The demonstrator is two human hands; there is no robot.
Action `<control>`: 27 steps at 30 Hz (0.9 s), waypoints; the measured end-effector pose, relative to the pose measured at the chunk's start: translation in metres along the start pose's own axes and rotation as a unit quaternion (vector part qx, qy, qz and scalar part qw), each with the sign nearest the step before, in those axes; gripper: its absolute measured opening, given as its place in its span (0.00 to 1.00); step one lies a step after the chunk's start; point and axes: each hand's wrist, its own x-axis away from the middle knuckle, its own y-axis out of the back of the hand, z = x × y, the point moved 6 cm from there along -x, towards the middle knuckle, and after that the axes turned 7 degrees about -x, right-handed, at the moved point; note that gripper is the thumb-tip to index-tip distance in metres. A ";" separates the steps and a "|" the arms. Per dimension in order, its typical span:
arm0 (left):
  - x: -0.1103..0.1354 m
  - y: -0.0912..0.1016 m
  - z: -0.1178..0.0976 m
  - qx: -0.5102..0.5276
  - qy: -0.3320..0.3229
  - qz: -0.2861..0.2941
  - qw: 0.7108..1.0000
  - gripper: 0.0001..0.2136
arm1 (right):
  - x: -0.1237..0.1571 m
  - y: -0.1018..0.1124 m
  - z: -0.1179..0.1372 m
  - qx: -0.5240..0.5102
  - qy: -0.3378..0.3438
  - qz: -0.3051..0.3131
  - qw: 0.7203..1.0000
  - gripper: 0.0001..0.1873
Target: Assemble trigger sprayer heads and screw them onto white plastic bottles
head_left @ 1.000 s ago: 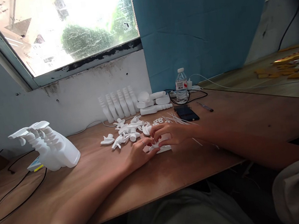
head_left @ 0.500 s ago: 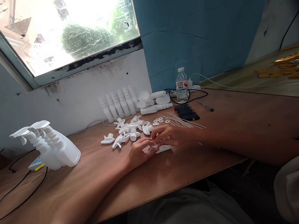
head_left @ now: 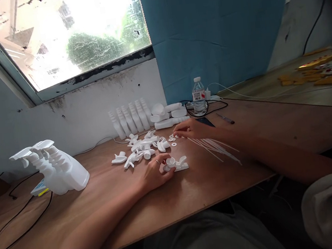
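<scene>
My left hand (head_left: pixel 156 171) is closed round a white trigger sprayer head (head_left: pixel 171 163), which lies on its side at the table top with its round collar facing up. Over a group of small white ring washers (head_left: pixel 172 139) is my right hand (head_left: pixel 191 129), its fingertips pinched together at the washers. Whatever lies between those fingertips is too small to make out. Just beyond my left hand is a loose pile of white sprayer heads (head_left: pixel 146 143). Thin white tubes (head_left: pixel 213 147) lie under and beside my right forearm.
White bottles (head_left: pixel 129 118) stand in a row by the wall, with others (head_left: pixel 171 122) lying beside them. Two bottles with sprayers (head_left: pixel 65 172) stand at left. A water bottle (head_left: pixel 199 96), a dark phone (head_left: pixel 205 122) and a small pointed tool (head_left: pixel 225 119) are at the back right.
My right hand has left the sprayer head and moved up and away to the washers. My left hand stays on the sprayer head, now more visible. Some tubes and washers have shifted.
</scene>
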 end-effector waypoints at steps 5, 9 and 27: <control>-0.004 0.002 -0.007 0.036 -0.052 -0.029 0.998 0.08 | 0.017 0.040 -0.070 0.187 -0.273 0.117 0.936 0.14; -0.005 0.001 -0.001 0.057 -0.031 -0.020 0.998 0.07 | 0.047 0.043 -0.097 0.118 -0.455 0.250 0.847 0.14; -0.003 -0.002 -0.006 0.042 -0.034 0.029 0.998 0.14 | 0.038 0.042 -0.079 0.082 -0.388 0.200 0.896 0.11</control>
